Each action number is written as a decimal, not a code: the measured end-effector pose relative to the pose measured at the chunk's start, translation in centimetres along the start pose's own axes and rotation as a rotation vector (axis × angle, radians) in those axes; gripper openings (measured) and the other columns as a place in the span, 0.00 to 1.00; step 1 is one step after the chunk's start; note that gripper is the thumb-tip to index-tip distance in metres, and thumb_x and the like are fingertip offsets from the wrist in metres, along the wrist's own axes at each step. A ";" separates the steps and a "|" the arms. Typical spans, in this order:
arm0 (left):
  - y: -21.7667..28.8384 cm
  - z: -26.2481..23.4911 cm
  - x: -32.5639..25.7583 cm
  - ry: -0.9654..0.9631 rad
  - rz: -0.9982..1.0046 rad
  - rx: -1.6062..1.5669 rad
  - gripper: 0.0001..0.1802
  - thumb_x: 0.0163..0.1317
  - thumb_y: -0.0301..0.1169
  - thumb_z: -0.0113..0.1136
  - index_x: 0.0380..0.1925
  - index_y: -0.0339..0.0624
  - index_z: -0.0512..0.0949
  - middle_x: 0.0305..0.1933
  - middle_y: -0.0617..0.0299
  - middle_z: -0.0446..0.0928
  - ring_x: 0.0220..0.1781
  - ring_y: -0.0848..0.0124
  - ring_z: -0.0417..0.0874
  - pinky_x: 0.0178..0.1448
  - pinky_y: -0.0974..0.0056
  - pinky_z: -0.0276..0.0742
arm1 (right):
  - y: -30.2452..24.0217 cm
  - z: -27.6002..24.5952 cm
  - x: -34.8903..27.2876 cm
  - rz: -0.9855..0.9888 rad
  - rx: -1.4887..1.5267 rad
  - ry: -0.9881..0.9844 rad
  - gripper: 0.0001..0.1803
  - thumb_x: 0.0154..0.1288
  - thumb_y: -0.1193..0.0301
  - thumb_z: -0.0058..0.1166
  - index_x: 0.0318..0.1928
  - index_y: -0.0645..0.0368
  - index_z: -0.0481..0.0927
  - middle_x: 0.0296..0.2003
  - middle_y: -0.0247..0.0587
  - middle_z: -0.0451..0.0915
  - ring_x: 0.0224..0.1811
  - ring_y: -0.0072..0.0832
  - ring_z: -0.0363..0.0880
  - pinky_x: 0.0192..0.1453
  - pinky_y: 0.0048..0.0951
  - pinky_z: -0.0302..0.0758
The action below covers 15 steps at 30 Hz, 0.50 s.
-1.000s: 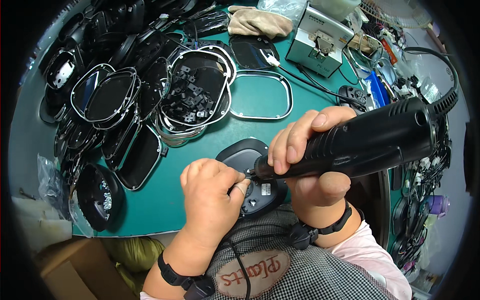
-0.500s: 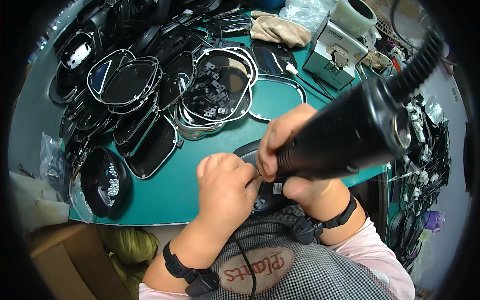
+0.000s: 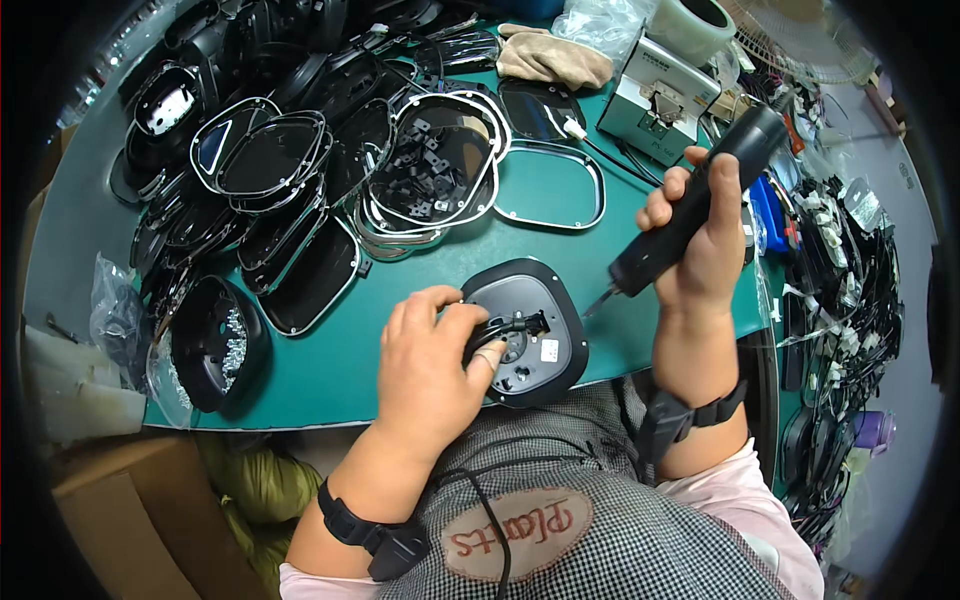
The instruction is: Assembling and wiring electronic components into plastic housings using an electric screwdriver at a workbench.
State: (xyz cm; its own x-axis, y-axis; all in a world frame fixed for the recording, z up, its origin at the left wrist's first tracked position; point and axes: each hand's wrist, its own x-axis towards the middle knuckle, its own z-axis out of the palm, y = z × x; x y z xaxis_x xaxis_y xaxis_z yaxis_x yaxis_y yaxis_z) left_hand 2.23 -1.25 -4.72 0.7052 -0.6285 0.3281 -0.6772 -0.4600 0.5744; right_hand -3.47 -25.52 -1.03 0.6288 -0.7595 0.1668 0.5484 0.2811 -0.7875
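A rounded black housing (image 3: 548,294) with a grey inner face and a small white label lies on the table near its front edge. My left hand (image 3: 425,355) rests over its left side, fingers and thumb closed round a bundled black cable (image 3: 487,333) at its middle. Held up to the right, a black electric screwdriver (image 3: 655,255) is gripped in my right hand (image 3: 705,235). Its thin bit points down and left, just off the housing's right edge.
Stacked black oval frames (image 3: 270,165) cover the table's left and back. One tray-like frame holds small black clips (image 3: 425,175). A black bowl (image 3: 215,345) with silver screws sits at left. A grey metal box (image 3: 655,100) stands at back right, by a beige glove (image 3: 555,57).
The screwdriver has lifted off the housing and swung up to the right in my right hand. My left hand has shifted slightly left, and more of the housing now shows.
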 end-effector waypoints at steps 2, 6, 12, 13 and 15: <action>-1.0 0.1 -0.5 -0.050 -0.029 -0.019 0.13 0.50 0.29 0.73 0.35 0.41 0.80 0.47 0.54 0.77 0.51 0.53 0.77 0.56 0.52 0.73 | -0.4 -1.9 1.1 0.086 -0.239 0.067 0.21 0.68 0.58 0.63 0.48 0.58 0.72 0.30 0.36 0.75 0.24 0.24 0.77 0.27 0.27 0.77; -1.5 0.9 -0.9 -0.041 -0.042 -0.090 0.10 0.54 0.26 0.70 0.32 0.38 0.77 0.53 0.48 0.76 0.54 0.50 0.77 0.60 0.53 0.73 | 2.2 -6.3 1.7 0.262 -0.631 0.089 0.23 0.64 0.67 0.63 0.54 0.60 0.69 0.33 0.34 0.74 0.28 0.23 0.77 0.31 0.28 0.77; -1.1 0.5 -1.9 0.211 -0.143 -0.325 0.06 0.62 0.22 0.63 0.35 0.38 0.74 0.74 0.43 0.59 0.64 0.59 0.73 0.57 0.61 0.78 | 5.4 -9.3 1.1 -0.275 -1.210 0.030 0.46 0.59 0.66 0.67 0.73 0.68 0.58 0.63 0.58 0.68 0.64 0.46 0.69 0.69 0.40 0.67; -0.8 0.0 -1.9 0.226 -0.142 -0.309 0.06 0.62 0.22 0.63 0.35 0.38 0.74 0.74 0.43 0.59 0.64 0.59 0.73 0.57 0.61 0.78 | 5.2 -8.2 0.4 -0.472 -1.395 -0.006 0.48 0.58 0.65 0.68 0.73 0.69 0.57 0.68 0.62 0.63 0.71 0.51 0.63 0.75 0.43 0.61; -0.5 -0.7 -2.0 0.361 -0.213 -0.503 0.08 0.62 0.22 0.63 0.36 0.36 0.73 0.74 0.39 0.56 0.61 0.57 0.78 0.55 0.62 0.79 | 3.7 -5.1 -1.8 -0.571 -1.251 -0.181 0.47 0.57 0.67 0.68 0.73 0.68 0.59 0.69 0.63 0.61 0.72 0.54 0.60 0.76 0.44 0.59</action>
State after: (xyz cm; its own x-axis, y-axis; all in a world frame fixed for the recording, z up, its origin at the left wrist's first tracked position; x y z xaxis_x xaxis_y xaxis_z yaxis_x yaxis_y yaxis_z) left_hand 1.32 0.64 -5.09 0.8984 -0.2660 0.3493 -0.3959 -0.1469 0.9065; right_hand -5.44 -26.10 -7.28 0.6020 -0.4771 0.6403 -0.0415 -0.8195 -0.5716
